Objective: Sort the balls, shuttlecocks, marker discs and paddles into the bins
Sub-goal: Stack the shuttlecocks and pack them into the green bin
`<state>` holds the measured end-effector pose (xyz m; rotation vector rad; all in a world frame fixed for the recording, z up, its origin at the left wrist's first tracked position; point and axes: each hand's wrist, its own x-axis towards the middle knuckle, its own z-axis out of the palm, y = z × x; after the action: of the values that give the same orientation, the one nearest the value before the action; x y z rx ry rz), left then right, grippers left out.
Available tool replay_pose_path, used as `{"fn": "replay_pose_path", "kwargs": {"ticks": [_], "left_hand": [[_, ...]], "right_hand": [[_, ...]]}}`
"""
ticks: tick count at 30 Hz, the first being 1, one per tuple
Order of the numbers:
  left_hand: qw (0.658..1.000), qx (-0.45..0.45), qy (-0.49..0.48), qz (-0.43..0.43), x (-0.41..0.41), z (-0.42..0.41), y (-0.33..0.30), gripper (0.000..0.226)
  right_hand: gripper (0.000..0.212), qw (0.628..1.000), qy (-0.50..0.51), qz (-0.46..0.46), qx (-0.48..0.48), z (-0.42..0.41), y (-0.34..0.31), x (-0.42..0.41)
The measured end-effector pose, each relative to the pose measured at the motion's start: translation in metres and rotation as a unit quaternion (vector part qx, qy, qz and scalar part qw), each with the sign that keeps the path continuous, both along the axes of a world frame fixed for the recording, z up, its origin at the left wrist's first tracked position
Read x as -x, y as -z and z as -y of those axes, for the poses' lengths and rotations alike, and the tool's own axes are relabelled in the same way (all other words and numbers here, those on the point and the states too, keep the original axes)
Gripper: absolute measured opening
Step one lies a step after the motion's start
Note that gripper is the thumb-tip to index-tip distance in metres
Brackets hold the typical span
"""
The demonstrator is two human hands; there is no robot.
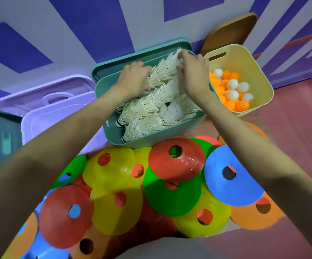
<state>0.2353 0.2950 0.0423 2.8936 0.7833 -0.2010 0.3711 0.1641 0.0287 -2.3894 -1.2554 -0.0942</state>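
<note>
A pinkish-red floor (pixel 291 128) meets a wall of purple and white stripes (pixel 87 28). Nearest the camera, marker discs (pixel 172 193) in red, yellow, green, blue and orange lie overlapping in a heap. Beyond them a teal bin (pixel 151 139) holds white shuttlecocks (pixel 151 111); both bare arms reach into it. The left hand (pixel 132 77) curls its grip around a stack of them, while the right hand (pixel 194 71) pinches the feathers at the far end. Just right, a cream bin (pixel 260 77) holds orange and white balls (pixel 232 90). A lilac bin (pixel 57 116) sits left.
</note>
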Motion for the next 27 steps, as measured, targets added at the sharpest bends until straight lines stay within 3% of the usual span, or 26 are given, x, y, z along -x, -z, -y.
{"fn": "replay_pose_path", "kwargs": {"ticks": [4,9,14,19,27], "left_hand": [[0.997,-0.013,-0.029,0.066,0.002,0.002,0.009,0.061],[0.991,0.0,-0.044,0.125,0.005,0.011,0.023,0.045],[0.99,0.083,-0.015,0.111,0.006,0.009,0.021,0.053],[0.993,0.109,-0.007,0.039,-0.001,0.005,0.024,0.07],[0.992,0.119,-0.036,0.017,-0.012,0.009,0.019,0.064]], "right_hand": [[0.028,0.998,0.004,0.041,0.037,-0.011,0.007,-0.006],[0.032,0.996,0.008,0.05,0.075,-0.013,0.018,-0.005],[0.033,0.991,0.015,0.084,0.107,-0.01,0.022,-0.005],[0.034,0.987,0.019,0.066,0.143,-0.011,0.025,-0.006],[0.045,0.987,0.024,0.037,0.156,-0.014,0.017,0.0]]}}
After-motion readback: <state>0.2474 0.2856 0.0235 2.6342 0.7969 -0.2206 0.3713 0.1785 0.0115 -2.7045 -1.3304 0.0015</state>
